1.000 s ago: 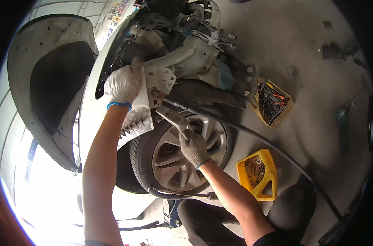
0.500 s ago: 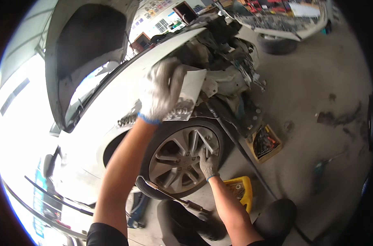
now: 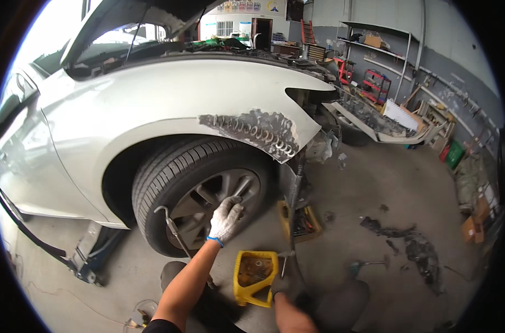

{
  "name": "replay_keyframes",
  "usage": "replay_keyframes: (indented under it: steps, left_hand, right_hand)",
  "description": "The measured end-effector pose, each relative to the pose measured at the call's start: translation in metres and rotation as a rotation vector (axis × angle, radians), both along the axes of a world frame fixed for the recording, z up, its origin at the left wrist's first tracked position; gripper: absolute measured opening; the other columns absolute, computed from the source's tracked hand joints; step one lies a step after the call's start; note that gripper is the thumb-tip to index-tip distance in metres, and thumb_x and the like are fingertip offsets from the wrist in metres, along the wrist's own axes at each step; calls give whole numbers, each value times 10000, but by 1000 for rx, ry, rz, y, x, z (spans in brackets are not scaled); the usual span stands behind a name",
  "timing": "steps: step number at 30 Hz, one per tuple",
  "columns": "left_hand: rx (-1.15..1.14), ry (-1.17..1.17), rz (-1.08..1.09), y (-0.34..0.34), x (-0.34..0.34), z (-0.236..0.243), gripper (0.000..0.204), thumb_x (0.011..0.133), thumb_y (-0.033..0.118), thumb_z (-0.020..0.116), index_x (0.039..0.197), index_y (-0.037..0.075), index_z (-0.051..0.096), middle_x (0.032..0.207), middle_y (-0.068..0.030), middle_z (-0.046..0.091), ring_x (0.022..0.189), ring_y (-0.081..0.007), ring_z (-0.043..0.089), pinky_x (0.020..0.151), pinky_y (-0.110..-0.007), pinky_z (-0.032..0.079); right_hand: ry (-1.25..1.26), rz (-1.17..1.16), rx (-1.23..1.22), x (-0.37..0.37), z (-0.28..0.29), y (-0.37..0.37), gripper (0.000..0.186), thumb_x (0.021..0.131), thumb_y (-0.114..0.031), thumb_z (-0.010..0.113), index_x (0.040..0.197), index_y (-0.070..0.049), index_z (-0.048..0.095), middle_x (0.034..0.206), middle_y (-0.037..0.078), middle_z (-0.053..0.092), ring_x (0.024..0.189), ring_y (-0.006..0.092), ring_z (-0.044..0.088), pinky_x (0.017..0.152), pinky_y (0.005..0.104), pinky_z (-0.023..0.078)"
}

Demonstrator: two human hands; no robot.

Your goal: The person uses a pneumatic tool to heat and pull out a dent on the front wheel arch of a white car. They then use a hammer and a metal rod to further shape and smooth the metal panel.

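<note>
Head cam gives me L hand (image 3: 226, 219) in front of wheel (image 3: 202, 197), fingers slightly apart, R hand (image 3: 280, 284) blurred right of wheel by tool (image 3: 284, 266), can't tell if clamped on it, w/ bin (image 3: 241, 289) near wheel, prob. for quick reach.
</note>
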State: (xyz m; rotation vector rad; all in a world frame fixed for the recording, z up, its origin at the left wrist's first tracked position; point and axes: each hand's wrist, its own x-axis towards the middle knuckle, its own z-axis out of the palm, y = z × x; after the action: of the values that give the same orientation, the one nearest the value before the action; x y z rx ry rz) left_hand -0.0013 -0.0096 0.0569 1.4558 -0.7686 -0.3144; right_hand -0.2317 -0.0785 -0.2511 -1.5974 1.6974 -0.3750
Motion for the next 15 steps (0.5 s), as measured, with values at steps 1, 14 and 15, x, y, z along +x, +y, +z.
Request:
replay_keyframes:
  steps: [1,14,15]
  left_hand:
    - [-62,8,15,5,12,-10,275,982,166,563,1216,27,600,938,-57,679,816,-104,617,773,-261,518]
    - [50,-185,11,30,0,26,334,969,298,556,1178,45,618,1013,-164,711,948,-278,691,837,-392,533]
    - [71,-230,29,40,0,29,330,960,330,544,1145,71,633,1011,-182,707,967,-355,684,845,-439,527]
  right_hand:
    - [-113,-31,-80,0,-6,24,452,912,-363,568,1159,6,650,1189,237,658,1088,380,635,955,445,475]
    - [412,365,129,-65,-109,7,442,953,-407,498,1140,-42,664,1130,204,674,1027,337,663,823,425,525]
    - [417,433,106,-59,-99,1,444,953,-407,498,1142,-40,662,1125,208,675,1021,340,664,821,428,527]
